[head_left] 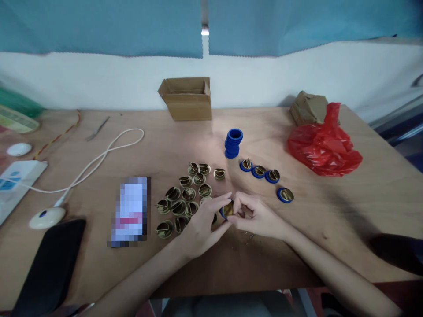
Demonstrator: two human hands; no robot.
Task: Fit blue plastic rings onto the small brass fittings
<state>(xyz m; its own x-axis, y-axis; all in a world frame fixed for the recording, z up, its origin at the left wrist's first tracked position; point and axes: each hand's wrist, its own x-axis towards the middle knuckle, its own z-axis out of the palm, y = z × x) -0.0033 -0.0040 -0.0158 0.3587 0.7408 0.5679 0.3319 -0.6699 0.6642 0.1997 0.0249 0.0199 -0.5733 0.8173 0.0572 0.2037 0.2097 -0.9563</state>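
Both hands meet around a brass-coloured round piece with a blue rim [226, 211]. My left hand [205, 226] grips it from the left between thumb and fingers. On its right side, my right hand [256, 214] is closed with fingertips pinched against the piece. Several loose brass pieces [188, 193] lie beside and partly under my left hand. Beyond my right hand, a few brass pieces sit in blue rings, one of them at the right [285, 194]. A stack of blue rings [233, 143] stands behind them.
An open cardboard box [190, 108] stands by the wall. A red plastic bag [325, 149] and a brown paper package [307, 108] are at the back right. A lit phone [130, 211], a dark phone [49, 268], a white cable and a power strip [20, 180] lie left.
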